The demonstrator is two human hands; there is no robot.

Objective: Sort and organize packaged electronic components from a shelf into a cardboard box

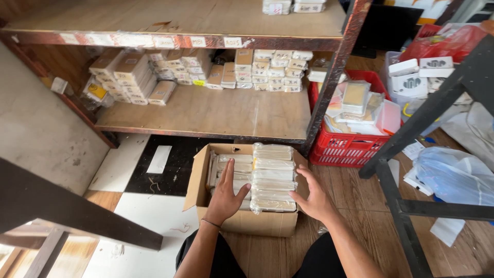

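Your left hand (225, 198) and right hand (313, 198) are both open, palms flanking the wrapped stack of flat packets (273, 177) that stands proud of the cardboard box (242, 222) at 12 o'clock from your knees. Left fingers rest on the packets inside; the right hand bears on the stack's 3 o'clock side, likely to square it. A red crate (343, 148) sits at 2 o'clock.

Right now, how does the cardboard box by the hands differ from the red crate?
The cardboard box is plain brown with solid walls; the red crate is slotted plastic. The box sits between left hand and right hand, its wrapped packs stacked neatly; the crate stands untouched, heaped loosely. Both rest on the floor.
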